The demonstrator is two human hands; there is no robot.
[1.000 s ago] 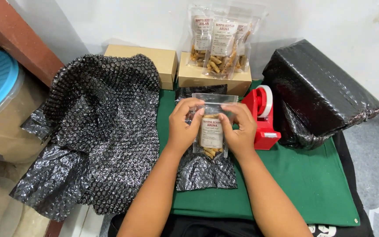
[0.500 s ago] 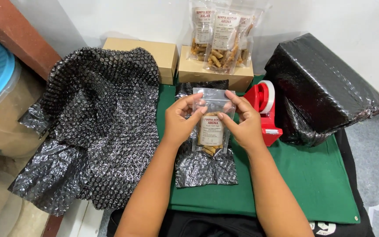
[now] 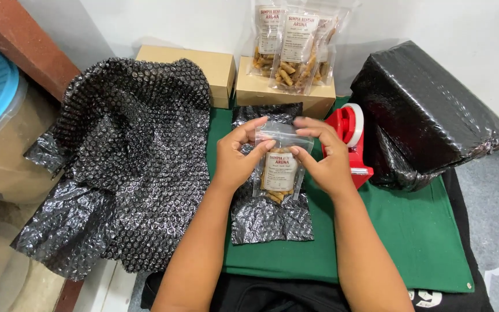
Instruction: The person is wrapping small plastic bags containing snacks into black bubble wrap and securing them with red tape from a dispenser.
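Clear snack pouch (image 3: 278, 169) pinched at top corners by left hand (image 3: 235, 159) and right hand (image 3: 326, 162), centred over black bubble-wrap strip (image 3: 270, 219) for wrapping.

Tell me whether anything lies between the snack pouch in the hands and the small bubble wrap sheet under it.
Nothing visible does. The left hand and right hand hold the pouch by its upper corners right above the sheet, whose bare lower part shows only wrap. The tape dispenser stands off to the right.
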